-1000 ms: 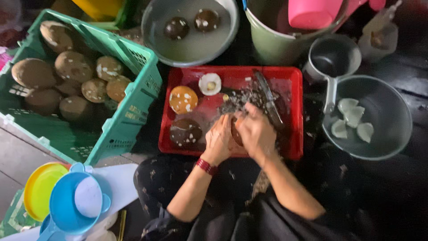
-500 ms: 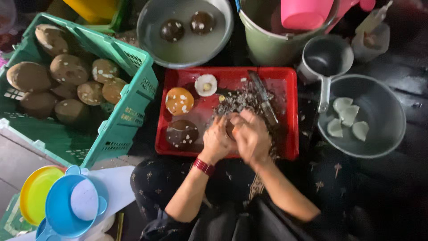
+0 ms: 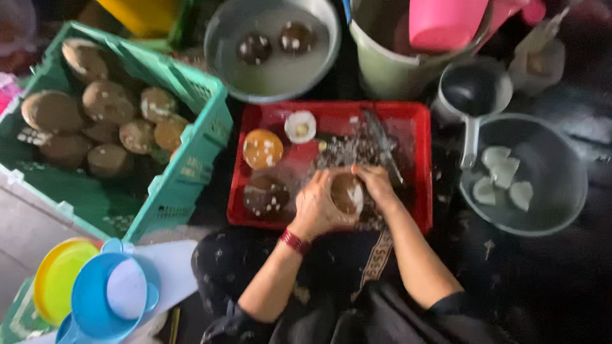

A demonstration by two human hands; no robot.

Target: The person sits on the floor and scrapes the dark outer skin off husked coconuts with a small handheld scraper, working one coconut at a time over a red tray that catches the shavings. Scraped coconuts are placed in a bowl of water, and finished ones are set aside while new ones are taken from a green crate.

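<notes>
Hands are met over the red tray (image 3: pixel 421 216) at the picture's centre, both closed round one small brown round fruit (image 3: pixel 347 193) held between them just above the tray floor. The left hand (image 3: pixel 317 207) is cupped against the fruit from nine o'clock, a red band (image 3: pixel 294 242) on its wrist; the right hand (image 3: pixel 377 185) is wrapped over it from three o'clock, fingers curled down. Whether a blade is held cannot be told; a dark knife-like tool (image 3: pixel 382 143) lies on the tray at one o'clock from the hands. Peeling or paring of the fruit is judged to be the step in hand, since pale scraps (image 3: pixel 347 151) are strewn at twelve o'clock on the tray. Three more pieces rest at ten o'clock on the tray: an orange one (image 3: pixel 262 148), a white one (image 3: pixel 300 126) and a dark one (image 3: pixel 266 196). A green crate (image 3: pixel 191 191) of unpeeled brown fruits is set at nine o'clock, a grey basin (image 3: pixel 220 44) with two dark fruits in water at eleven, and a grey bowl (image 3: pixel 567 191) with white flesh pieces at three. The next move is judged to call for a steady turn of the fruit in the left hand while the skin is worked off, with fingertips kept clear of any edge.
</notes>
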